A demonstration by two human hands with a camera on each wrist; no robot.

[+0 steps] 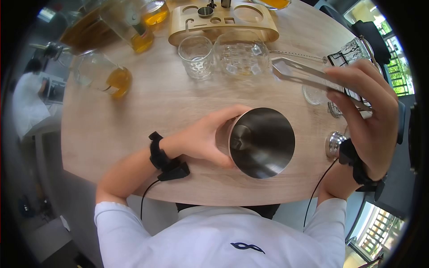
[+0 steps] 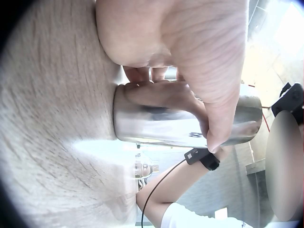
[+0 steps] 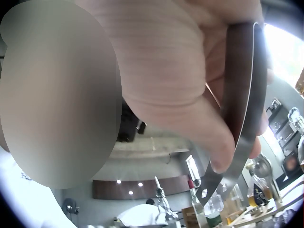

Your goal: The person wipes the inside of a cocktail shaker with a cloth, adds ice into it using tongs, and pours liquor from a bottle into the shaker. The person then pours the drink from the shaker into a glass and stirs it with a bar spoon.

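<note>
A tall metal shaker cup (image 1: 262,143) stands on the table near its front edge, its wide mouth facing the head camera. My left hand (image 1: 201,136) grips its side, thumb and fingers wrapped round it; the left wrist view shows the hand (image 2: 190,61) round the shiny cup (image 2: 161,123). Raised at the right, my right hand (image 1: 368,98) pinches metal tongs (image 1: 308,76) between thumb and fingers. The tongs' tips point left, towards a glass bowl (image 1: 241,56) with ice cubes. In the right wrist view the tongs (image 3: 242,104) run down from the hand (image 3: 166,61).
An empty-looking glass (image 1: 195,58) stands left of the bowl. Behind is a wooden stand (image 1: 223,27) holding a small metal cup. Glass vessels with amber liquid (image 1: 119,81) are at the left and back. A metal jigger (image 1: 335,144) and more glassware are at the right.
</note>
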